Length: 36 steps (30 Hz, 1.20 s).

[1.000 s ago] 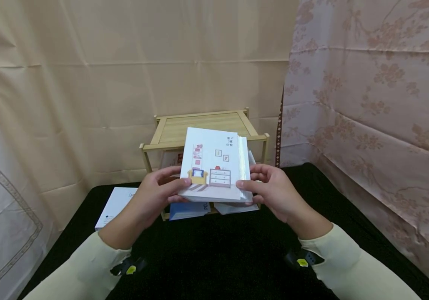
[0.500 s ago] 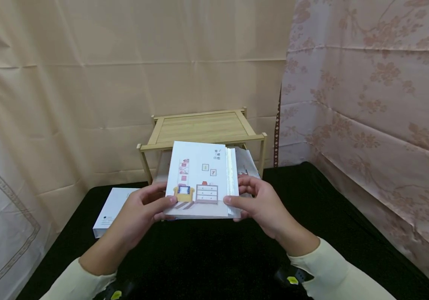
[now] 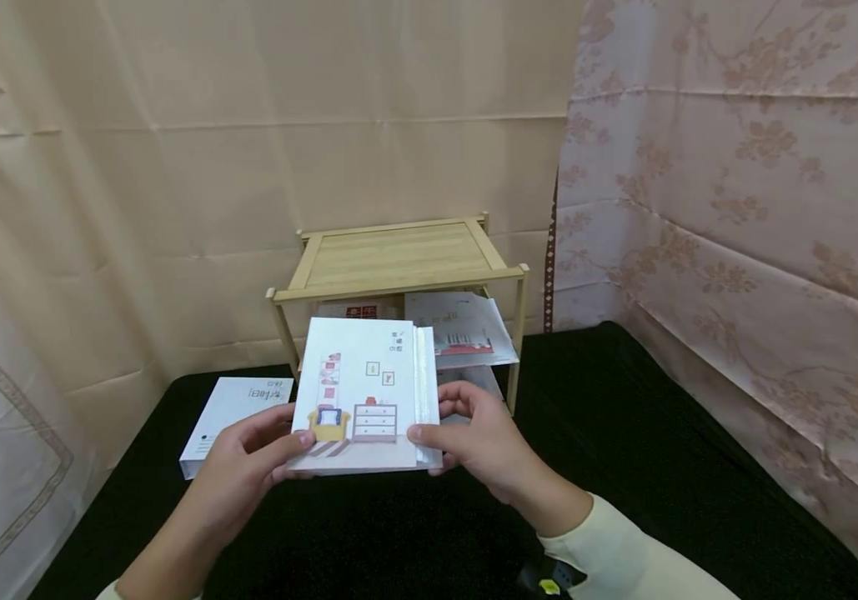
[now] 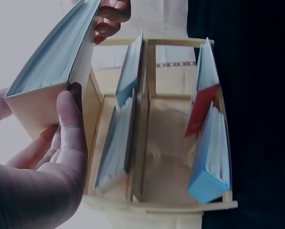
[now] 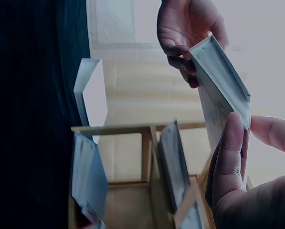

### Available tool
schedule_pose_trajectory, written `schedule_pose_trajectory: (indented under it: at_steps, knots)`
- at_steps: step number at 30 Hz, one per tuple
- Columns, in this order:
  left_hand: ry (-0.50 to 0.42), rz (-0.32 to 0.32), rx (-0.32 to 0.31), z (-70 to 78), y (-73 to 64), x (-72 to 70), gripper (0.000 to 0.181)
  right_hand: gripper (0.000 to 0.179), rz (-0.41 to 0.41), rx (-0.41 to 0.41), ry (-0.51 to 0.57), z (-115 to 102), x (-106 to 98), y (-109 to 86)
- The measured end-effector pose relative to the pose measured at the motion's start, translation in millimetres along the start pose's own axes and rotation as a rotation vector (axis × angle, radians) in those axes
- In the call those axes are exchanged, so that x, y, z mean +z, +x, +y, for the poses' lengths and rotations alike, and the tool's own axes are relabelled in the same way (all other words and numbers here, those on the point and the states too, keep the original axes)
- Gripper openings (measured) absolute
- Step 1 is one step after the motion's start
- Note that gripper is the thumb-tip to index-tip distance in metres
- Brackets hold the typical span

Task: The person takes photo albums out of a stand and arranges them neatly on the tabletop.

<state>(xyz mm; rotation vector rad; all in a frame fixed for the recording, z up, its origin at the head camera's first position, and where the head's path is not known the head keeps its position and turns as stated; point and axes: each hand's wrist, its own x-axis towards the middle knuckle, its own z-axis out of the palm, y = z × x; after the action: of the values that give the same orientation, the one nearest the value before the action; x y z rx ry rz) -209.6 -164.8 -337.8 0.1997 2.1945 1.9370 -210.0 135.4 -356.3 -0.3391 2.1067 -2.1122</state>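
A white hardcover book (image 3: 364, 392) with a printed yellow armchair and chest of drawers is held up between my two hands, its cover facing me. My left hand (image 3: 244, 467) grips its left edge, thumb on the cover. At the opposite edge my right hand (image 3: 484, 442) pinches the book, thumb in front and fingers behind. In the left wrist view the page block of the book (image 4: 61, 57) shows above my left hand (image 4: 51, 152). The right wrist view has the book (image 5: 211, 100) tilted between both hands.
Behind the book stands a two-tier wooden rack (image 3: 398, 254). A grey-white book (image 3: 466, 321) lies on its upper shelf, overhanging the front. Lower down is a blue book (image 4: 211, 162). Another white book (image 3: 229, 421) rests on the black cloth (image 3: 624, 417) at left.
Both hands have brought the book down and left, away from the rack. The grey-white book on the upper shelf has come into sight behind it.
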Motion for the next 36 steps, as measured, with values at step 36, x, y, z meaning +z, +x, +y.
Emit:
schedule_pose_trajectory:
  at_steps: [36]
  knots:
    - [0.076, -0.107, -0.329, -91.6, -38.8, -108.5, 0.068, 0.037, -0.114, 0.149, -0.186, 68.2, 96.2, 11.5]
